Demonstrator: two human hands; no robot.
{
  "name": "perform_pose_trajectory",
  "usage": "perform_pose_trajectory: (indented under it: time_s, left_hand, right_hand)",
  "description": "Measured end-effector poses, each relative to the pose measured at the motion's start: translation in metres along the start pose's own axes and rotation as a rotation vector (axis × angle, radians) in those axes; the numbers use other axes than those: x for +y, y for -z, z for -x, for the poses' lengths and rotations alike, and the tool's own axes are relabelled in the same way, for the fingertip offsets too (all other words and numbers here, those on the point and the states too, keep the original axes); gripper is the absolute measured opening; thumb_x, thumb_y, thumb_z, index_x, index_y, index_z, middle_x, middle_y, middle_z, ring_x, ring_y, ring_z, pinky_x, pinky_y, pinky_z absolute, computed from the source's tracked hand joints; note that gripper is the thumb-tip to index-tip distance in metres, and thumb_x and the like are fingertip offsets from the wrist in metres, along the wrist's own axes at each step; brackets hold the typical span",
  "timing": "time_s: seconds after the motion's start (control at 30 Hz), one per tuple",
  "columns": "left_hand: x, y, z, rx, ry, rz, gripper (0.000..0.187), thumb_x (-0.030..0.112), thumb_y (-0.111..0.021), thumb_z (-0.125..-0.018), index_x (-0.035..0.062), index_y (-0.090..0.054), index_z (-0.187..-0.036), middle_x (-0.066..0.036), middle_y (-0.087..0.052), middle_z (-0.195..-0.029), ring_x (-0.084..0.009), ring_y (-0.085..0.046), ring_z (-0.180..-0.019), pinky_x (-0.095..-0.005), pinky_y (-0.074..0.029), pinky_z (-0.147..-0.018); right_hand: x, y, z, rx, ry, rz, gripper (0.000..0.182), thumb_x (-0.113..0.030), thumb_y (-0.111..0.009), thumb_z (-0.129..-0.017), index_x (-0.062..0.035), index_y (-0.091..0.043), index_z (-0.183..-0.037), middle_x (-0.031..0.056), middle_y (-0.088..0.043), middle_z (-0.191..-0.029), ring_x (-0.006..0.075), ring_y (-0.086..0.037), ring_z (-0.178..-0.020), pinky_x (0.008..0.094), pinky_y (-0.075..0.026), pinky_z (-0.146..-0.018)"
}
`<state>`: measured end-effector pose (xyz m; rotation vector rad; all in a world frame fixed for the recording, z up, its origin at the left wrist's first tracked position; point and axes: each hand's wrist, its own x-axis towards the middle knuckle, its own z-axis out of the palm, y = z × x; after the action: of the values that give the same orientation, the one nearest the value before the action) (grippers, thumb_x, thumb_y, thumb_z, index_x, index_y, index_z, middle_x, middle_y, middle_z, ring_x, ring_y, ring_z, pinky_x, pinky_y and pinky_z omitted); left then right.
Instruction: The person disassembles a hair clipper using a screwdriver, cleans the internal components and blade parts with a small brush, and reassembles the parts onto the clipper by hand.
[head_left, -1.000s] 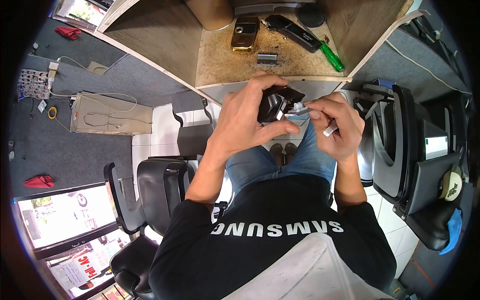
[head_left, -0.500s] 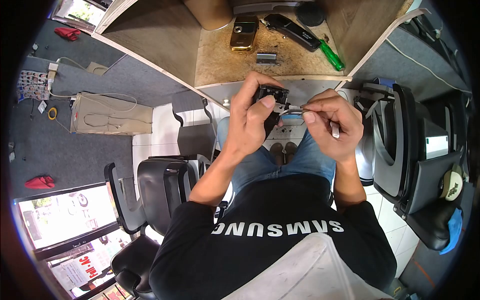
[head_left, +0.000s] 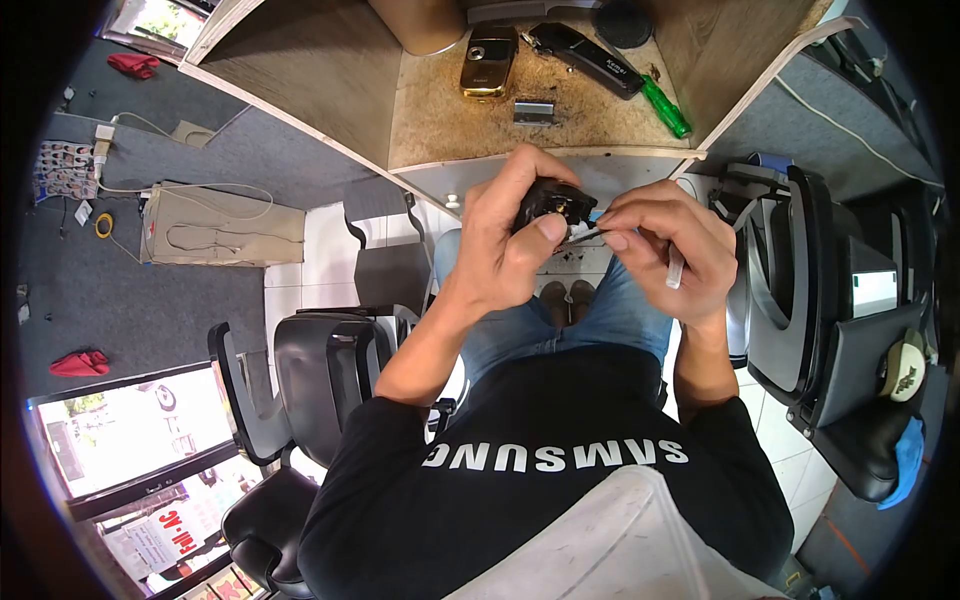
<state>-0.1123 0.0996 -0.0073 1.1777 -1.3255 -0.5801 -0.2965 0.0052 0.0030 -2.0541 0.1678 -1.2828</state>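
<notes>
My left hand [head_left: 505, 240] is closed around a black device [head_left: 556, 204], whose opened end faces right and shows small inner parts. In my right hand [head_left: 685, 245] is a thin tool with a pale, clear handle [head_left: 674, 268], pinched between thumb and fingers. The tool's thin end meets or nearly meets the device's open end; exact contact is too small to tell. Beyond the hands, a gold and black shaver [head_left: 489, 62], a small metal piece [head_left: 533, 112], a black clipper [head_left: 588, 62] and a green-handled tool [head_left: 665, 106] lie on the wooden shelf.
Black salon chairs stand at left [head_left: 325, 370] and right [head_left: 790, 270]. The raised front edge of the shelf [head_left: 550, 156] lies just beyond my hands. A cardboard box [head_left: 225, 228] with a cable sits at left, and a brown cylinder [head_left: 420, 22] stands on the shelf.
My left hand has turned the black device, so its open end with inner parts now shows. My right hand has shifted slightly right and down, still with the thin tool in it.
</notes>
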Motion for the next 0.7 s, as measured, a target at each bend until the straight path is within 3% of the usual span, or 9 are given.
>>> perform_pose_trajectory:
  time_s: [0.33, 0.47, 0.7]
  left_hand:
    - [-0.005, 0.003, -0.005, -0.024, -0.161, -0.14, 0.049, 0.039, -0.047, -0.092, -0.0039, -0.059, -0.111, -0.019, -0.063, -0.083, -0.0339, -0.063, -0.066, -0.0409, -0.048, -0.062]
    - [-0.003, 0.002, -0.005, 0.004, -0.221, -0.227, 0.053, 0.046, -0.048, -0.096, -0.003, -0.06, -0.113, -0.019, -0.066, -0.088, -0.0359, -0.066, -0.068, -0.0417, -0.05, -0.063]
    - [0.008, 0.0, -0.006, 0.035, -0.395, -0.498, 0.058, 0.047, -0.082, -0.08, 0.0014, -0.061, -0.11, -0.011, -0.069, -0.091, -0.0281, -0.069, -0.066, -0.0354, -0.052, -0.056]
  right_hand:
    - [0.001, -0.009, 0.01, 0.076, -0.14, -0.097, 0.017, 0.003, -0.082, -0.086, 0.0013, -0.074, -0.101, 0.0067, -0.07, -0.09, 0.0043, -0.05, -0.058, 0.0217, -0.034, -0.048]
    - [0.001, -0.01, 0.014, 0.095, -0.218, -0.185, 0.016, 0.004, -0.081, -0.088, 0.002, -0.074, -0.102, 0.0075, -0.07, -0.093, 0.0027, -0.054, -0.06, 0.0194, -0.036, -0.048]
    - [0.003, -0.008, 0.015, 0.104, -0.147, -0.179, 0.017, 0.005, -0.08, -0.088, 0.0038, -0.072, -0.103, 0.0096, -0.071, -0.094, 0.0058, -0.061, -0.067, 0.0193, -0.043, -0.052]
